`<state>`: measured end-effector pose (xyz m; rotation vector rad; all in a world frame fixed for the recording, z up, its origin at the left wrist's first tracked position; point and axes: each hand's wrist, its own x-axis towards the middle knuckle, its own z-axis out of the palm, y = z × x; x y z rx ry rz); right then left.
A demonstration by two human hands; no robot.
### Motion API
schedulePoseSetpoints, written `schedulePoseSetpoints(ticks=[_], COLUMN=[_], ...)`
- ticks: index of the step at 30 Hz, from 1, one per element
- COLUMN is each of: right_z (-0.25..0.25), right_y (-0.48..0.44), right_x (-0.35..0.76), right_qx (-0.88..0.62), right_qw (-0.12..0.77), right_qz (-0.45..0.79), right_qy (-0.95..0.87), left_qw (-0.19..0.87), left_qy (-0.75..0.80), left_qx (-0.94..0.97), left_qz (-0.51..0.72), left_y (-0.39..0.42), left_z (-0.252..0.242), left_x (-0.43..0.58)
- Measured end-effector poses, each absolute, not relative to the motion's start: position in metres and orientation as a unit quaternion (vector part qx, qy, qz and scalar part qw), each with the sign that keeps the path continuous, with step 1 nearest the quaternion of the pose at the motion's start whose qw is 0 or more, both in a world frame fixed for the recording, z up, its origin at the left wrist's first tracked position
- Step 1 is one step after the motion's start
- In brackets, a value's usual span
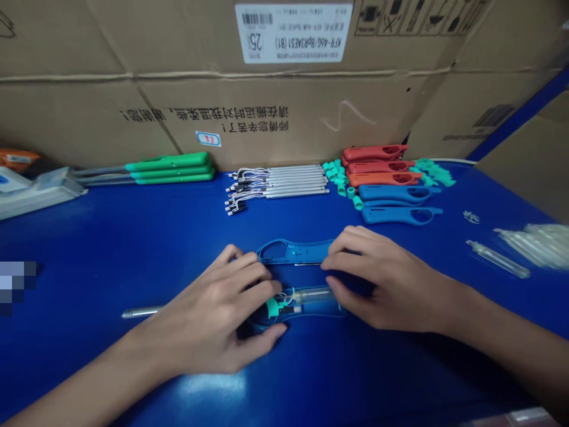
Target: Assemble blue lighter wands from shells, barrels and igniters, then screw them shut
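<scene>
Forearms (66, 400) reach in from the lower corners toward the middle of a blue desk (106, 237). The left hand (204, 314) is cupped and half closed over a lower blue plastic shell (306, 313), its fingers curving across the shell's contents and its thumb at the near rim; how firmly it grips, I cannot tell. The right hand (382, 279) is half open, its fingers (351, 249) reaching over the edge of an upper blue shell (288, 252), and its thumb (335, 290) lies just beside the lower one. Both shells lie side by side, hollow sides up. The lower shell holds a clear tube (313, 295), a teal collar (272, 307) and thin wires. A silver rod (140, 311) sticks out from under the left hand. Along the desk's far edge, from left to right, lie green handles (171, 168), silver rods with wire ends (275, 187), small teal collars (340, 178), red and orange shells (377, 163), and blue shells (395, 201). A white power strip (40, 193) sits at the far left corner. Toward the right edge lie a clear tube (498, 259) and a blurred heap of similar tubes (537, 244). Printed cardboard boxes (222, 101) stand behind the desk.
</scene>
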<state>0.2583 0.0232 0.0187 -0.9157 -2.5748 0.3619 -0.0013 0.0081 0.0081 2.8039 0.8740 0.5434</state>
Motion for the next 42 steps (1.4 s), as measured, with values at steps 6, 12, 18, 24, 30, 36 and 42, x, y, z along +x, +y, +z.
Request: schedulePoseSetpoints(ticks=[6,12,18,24,30,36,42], right_z=[0.023,0.021,0.017,0.017,0.017,0.019,0.030], right_y=[0.025,0.023,0.020,0.019,0.018,0.023,0.041], right_x=[0.261,0.260,0.255,0.254,0.254,0.259,0.278], right_qx=[-0.319,-0.323,-0.320,-0.304,-0.288,-0.291,-0.335], right_qw=[0.163,0.122,0.091,0.073,0.057,0.064,0.133], right_qz=[0.139,0.161,0.122,0.079,0.060,0.080,0.081], right_qy=[-0.923,-0.925,-0.935,-0.946,-0.954,-0.951,-0.929], left_qw=[0.078,0.126,0.146,0.139,0.112,0.136,0.118], left_qy=[0.295,0.295,0.274,0.260,0.239,0.240,0.239], left_qx=[0.936,0.935,0.937,0.941,0.941,0.936,0.937], left_qz=[0.175,0.150,0.158,0.168,0.212,0.219,0.225], left_y=[0.007,0.004,0.007,0.006,0.006,0.007,0.008], left_z=[0.007,0.005,0.002,0.003,0.002,0.002,0.003], left_x=[-0.003,-0.004,-0.003,-0.004,-0.001,0.002,0.002])
